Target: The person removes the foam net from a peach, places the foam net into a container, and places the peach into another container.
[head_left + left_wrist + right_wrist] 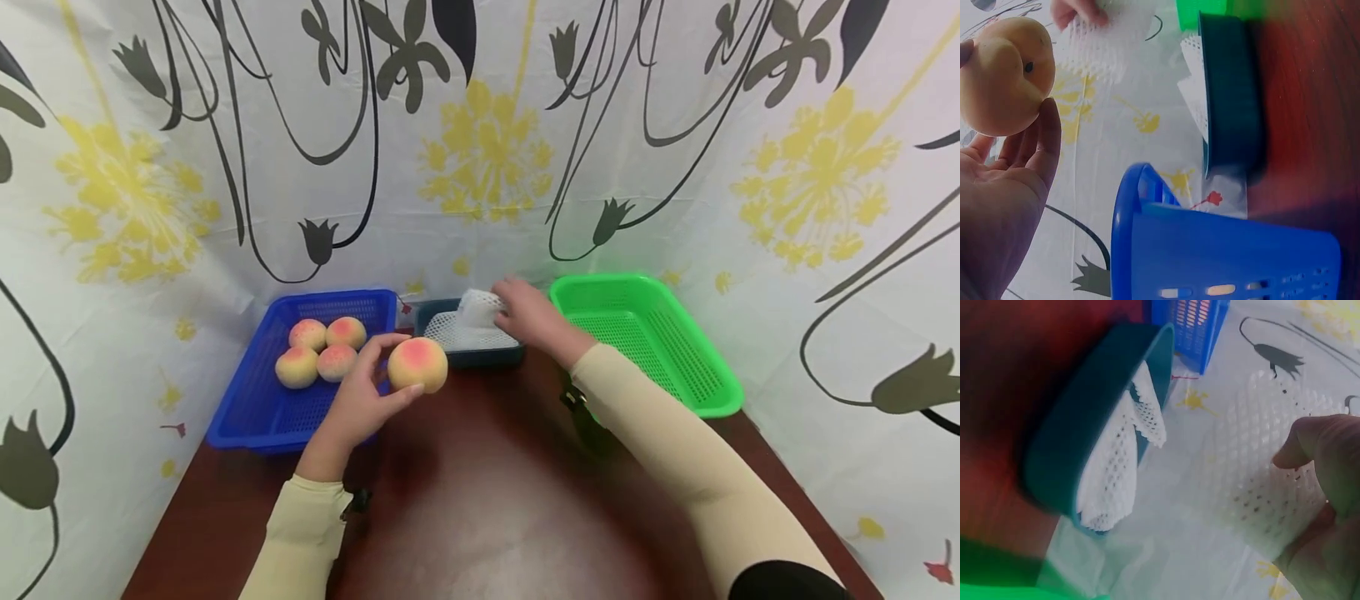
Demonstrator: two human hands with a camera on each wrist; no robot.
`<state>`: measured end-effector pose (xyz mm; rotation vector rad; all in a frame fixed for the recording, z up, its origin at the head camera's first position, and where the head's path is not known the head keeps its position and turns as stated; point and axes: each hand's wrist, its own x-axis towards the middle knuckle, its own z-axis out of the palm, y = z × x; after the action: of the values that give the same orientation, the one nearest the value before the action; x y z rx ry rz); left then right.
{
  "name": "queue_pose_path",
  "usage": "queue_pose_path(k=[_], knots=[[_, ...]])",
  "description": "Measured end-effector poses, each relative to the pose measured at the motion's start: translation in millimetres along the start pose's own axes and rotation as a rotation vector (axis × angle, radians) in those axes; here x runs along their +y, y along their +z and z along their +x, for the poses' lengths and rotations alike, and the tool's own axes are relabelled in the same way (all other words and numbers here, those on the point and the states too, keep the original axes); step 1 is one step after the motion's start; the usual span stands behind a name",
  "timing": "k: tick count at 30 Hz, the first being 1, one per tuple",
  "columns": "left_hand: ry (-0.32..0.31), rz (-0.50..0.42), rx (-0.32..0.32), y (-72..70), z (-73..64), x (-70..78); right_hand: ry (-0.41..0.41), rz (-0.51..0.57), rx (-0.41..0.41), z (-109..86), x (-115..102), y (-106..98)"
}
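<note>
My left hand grips a yellow peach with a pink-red blush, raised over the table beside the blue basket. In the left wrist view the thumb and fingers curl around the peach, its stem pit showing. A white foam net sleeve is pinched between the thumb and fingers of my right hand. The sleeve hangs above a dark teal tray, where more white foam nets lie heaped.
At the left stands a blue basket with several peaches in it. A bright green basket is at the right. Patterned white sheeting rises behind and beside the dark red-brown table.
</note>
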<state>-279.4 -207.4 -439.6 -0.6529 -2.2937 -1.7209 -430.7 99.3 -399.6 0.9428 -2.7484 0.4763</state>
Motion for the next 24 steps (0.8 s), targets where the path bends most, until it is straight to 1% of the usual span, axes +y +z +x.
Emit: queue_pose_path(k=[4, 8, 12, 14, 16, 19, 24], knots=[[-0.004, 0.004, 0.008, -5.5, -0.3, -0.2, 0.029, -0.013, 0.008, 29.0, -6.1, 2.7], [-0.018, 0.007, 0.012, -7.9, -1.8, -2.0, 0.027, -0.033, 0.022, 48.6, -7.6, 14.1], [-0.025, 0.016, 0.017, -9.3, -2.5, -3.9, -0.024, -0.072, 0.089, 62.7, -9.1, 34.5], [-0.029, 0.022, 0.018, -9.7, -2.8, -5.2, -0.054, -0.099, 0.115, 68.3, -10.3, 49.8], [-0.029, 0.025, 0.019, -10.3, -3.1, -6.2, -0.078, -0.126, 0.123, 72.6, -12.6, 65.5], [-0.026, 0.02, 0.018, -10.9, -3.3, -7.5, -0.084, -0.157, 0.079, 77.1, -15.9, 85.7], [-0.019, 0.018, 0.017, -13.7, -2.1, -9.3, -0.043, -0.177, -0.009, 82.4, -22.8, 103.9]])
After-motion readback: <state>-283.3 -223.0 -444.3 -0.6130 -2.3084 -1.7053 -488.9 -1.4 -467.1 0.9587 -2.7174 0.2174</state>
